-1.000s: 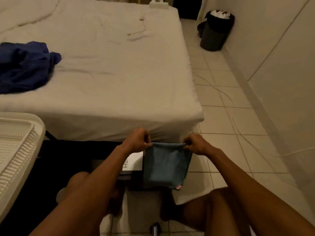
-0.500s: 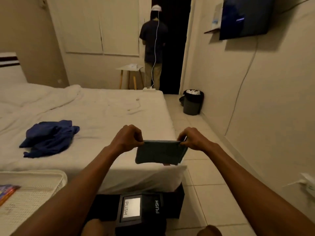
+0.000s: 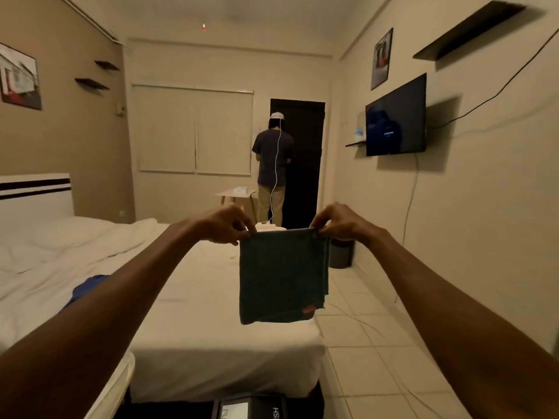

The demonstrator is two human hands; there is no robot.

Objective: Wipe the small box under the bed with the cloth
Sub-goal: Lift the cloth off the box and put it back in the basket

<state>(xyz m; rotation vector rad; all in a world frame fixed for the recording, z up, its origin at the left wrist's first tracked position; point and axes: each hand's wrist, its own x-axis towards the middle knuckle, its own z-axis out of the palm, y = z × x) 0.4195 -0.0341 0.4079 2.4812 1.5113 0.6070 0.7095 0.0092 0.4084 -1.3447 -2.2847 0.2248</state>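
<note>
A dark teal cloth (image 3: pixel 282 276) hangs flat in the air over the foot of the bed, a small red tag at its lower right. My left hand (image 3: pixel 225 223) pinches its top left corner and my right hand (image 3: pixel 337 222) pinches its top right corner. The small black box (image 3: pixel 246 408), with a light panel and "PUSH" lettering, shows only partly at the bottom edge, at the foot of the white bed (image 3: pixel 196 313).
A blue garment (image 3: pixel 86 288) lies on the bed behind my left arm. A white basket (image 3: pixel 116 385) sits at lower left. A person (image 3: pixel 273 167) stands by the dark doorway. A bin (image 3: pixel 341 254) stands by the right wall, with cables on the tiled floor (image 3: pixel 378 358).
My head has tilted up from the floor toward the room. Both hands raised the cloth higher and it now hangs full length instead of bunched. The box slid toward the bottom edge.
</note>
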